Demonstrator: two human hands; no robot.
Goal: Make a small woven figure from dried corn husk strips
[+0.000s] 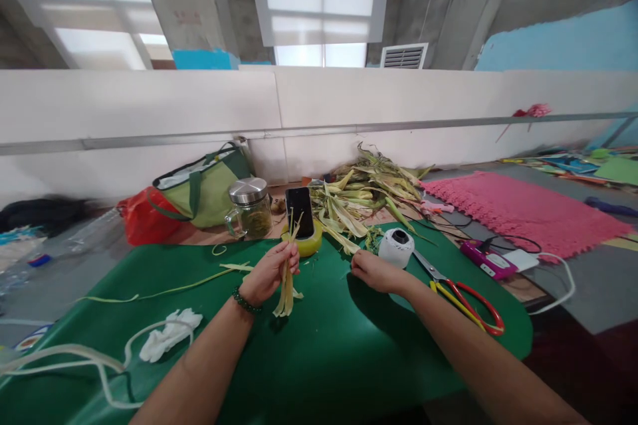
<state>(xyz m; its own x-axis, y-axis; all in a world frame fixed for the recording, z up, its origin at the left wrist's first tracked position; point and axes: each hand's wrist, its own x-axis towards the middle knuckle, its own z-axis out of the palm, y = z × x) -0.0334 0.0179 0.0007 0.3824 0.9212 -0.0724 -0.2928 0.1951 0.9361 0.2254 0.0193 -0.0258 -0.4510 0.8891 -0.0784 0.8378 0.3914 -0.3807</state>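
My left hand (273,271) is closed around a small bundle of pale dried corn husks (285,292), which stands upright with thin ends above the fist and wider ends below. To the right, my right hand (375,271) is closed low over the green table, its fingertips pinched at the end of a pale husk strip (343,240). That strip reaches back to a heap of corn husks (369,182). Close beside the right hand is a white roll (397,248) with a dark core. Behind the left hand a phone (299,209) leans upright in a yellow tape roll (312,244).
Red-handled scissors (461,295) and a yellow-handled tool (456,305) lie right on the green table (319,372). A glass jar (249,209), green bag (207,189) and red bag (149,219) stand behind. White tissue (170,335) and a cable (102,365) lie left; a purple power strip (488,260) is right.
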